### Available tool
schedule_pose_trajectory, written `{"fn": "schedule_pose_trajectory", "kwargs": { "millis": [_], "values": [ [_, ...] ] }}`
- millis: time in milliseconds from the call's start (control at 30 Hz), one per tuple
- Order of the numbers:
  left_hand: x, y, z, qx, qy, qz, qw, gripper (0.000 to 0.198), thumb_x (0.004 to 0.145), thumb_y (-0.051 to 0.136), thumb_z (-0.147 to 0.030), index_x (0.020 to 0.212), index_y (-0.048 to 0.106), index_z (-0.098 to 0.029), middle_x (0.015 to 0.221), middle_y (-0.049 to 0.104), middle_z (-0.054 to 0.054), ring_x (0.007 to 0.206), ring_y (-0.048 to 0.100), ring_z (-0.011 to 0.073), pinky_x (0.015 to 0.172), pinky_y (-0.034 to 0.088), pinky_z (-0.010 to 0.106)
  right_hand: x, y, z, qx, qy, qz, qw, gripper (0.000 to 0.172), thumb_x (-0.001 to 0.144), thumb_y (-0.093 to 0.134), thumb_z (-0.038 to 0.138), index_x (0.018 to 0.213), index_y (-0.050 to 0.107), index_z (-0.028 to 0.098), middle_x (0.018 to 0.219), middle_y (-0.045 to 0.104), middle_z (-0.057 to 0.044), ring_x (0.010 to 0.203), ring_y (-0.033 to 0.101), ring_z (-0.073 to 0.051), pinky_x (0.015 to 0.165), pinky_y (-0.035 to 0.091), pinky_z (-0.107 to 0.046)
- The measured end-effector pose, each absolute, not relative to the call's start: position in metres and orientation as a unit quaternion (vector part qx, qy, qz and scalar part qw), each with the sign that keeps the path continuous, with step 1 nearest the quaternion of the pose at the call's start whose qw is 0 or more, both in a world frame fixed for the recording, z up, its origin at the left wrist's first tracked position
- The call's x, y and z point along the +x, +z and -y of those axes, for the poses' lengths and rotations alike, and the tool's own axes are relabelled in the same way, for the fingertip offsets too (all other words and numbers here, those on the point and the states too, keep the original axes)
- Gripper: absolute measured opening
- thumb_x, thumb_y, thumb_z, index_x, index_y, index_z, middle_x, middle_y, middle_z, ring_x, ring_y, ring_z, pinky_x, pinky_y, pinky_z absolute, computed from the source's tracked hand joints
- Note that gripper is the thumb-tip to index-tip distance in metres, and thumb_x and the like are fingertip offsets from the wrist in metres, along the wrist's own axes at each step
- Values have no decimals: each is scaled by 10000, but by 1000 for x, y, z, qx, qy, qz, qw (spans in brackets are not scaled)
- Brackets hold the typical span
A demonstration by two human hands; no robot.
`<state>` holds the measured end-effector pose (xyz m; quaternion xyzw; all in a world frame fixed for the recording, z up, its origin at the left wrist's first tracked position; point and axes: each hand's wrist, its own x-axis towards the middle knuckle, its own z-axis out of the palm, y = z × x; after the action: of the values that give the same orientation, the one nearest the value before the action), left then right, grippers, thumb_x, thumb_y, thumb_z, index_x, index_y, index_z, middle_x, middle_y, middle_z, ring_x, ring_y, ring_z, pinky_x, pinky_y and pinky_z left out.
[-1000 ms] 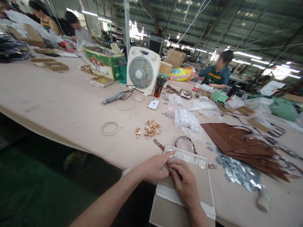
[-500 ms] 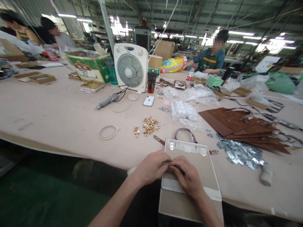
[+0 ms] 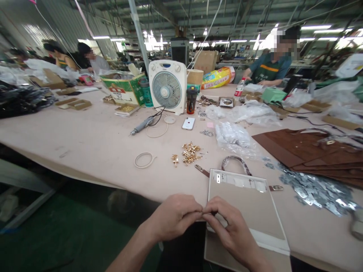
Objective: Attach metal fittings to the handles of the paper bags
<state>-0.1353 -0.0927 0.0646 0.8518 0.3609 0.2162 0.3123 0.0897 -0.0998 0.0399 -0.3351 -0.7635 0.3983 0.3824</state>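
Observation:
My left hand [image 3: 179, 216] and my right hand [image 3: 227, 219] meet fingertip to fingertip at the table's front edge. Thumb and forefinger of each are pinched together; whatever lies between them is too small to make out. Under and beside my right hand rests a beige bag panel [image 3: 244, 204], its lower part hanging over the edge. A curved, plastic-wrapped handle [image 3: 235, 160] and brown straps with metal buckles, such as the left strap [image 3: 202, 170], stick out from its far end. Gold-coloured metal fittings [image 3: 190, 153] lie in a pile beyond my hands.
A roll of tape [image 3: 143, 160], an electric screwdriver [image 3: 143, 125], a phone [image 3: 188, 123] and a box fan [image 3: 167, 87] are on the table. To the right lie flat metal plates [image 3: 317, 192] and stacked brown leather pieces [image 3: 286, 147]. A co-worker [image 3: 273, 64] sits across.
The view has swung left, so things appear further right. My hands, still together, have come off the panel's middle toward its left edge and nearer to me.

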Motion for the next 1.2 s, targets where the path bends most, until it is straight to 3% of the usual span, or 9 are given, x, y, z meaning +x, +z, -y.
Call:
{"fn": "schedule_pose_trajectory", "kwargs": {
  "millis": [233,333,500,833,1000,1133,1200],
  "values": [
    [-158,124,135,877,199,-373,229,216,1047,460,-164,875,589,-185,790,599,12,739,539,147,657,374,275,60,67,116,-252,477,718,440,61,1012,638,226,962,666,246,852,680,-9,792,650,-138,726,509,-233],
    [-166,140,140,870,162,-395,248,214,1059,461,-183,892,594,-193,797,595,-1,713,548,131,631,375,264,52,70,119,-237,485,715,445,46,1003,651,229,964,673,240,869,694,-23,811,659,-149,730,514,-244],
    [-165,122,123,844,111,-440,286,219,1072,451,-224,1022,664,-210,895,665,14,812,635,147,746,446,254,52,49,113,-313,437,728,426,92,1024,598,242,972,674,243,864,663,-25,786,630,-167,727,515,-270],
    [-143,86,101,806,211,-423,357,168,932,569,-182,838,708,-168,756,680,5,709,618,133,702,426,236,70,37,115,-385,473,687,395,156,1031,592,322,914,645,232,875,645,-15,835,623,-176,777,496,-274],
    [-138,74,98,722,285,-414,475,160,868,605,-206,773,723,-152,681,639,-13,651,565,111,666,414,221,69,28,116,-376,449,689,426,114,1033,584,290,951,647,241,886,630,-16,844,632,-174,767,506,-270],
    [-134,51,95,560,324,-423,635,253,861,637,-365,741,676,-145,556,467,-52,513,393,84,511,316,202,64,18,118,-335,356,723,488,118,1037,524,220,984,622,259,898,638,-43,836,641,-193,726,524,-301],
    [-131,38,91,511,335,-416,674,314,863,644,-440,765,669,-143,565,470,-51,512,373,83,495,305,198,68,14,115,-325,334,725,507,109,1031,539,233,987,633,265,891,653,-55,832,651,-210,717,540,-327]
  ]
}}
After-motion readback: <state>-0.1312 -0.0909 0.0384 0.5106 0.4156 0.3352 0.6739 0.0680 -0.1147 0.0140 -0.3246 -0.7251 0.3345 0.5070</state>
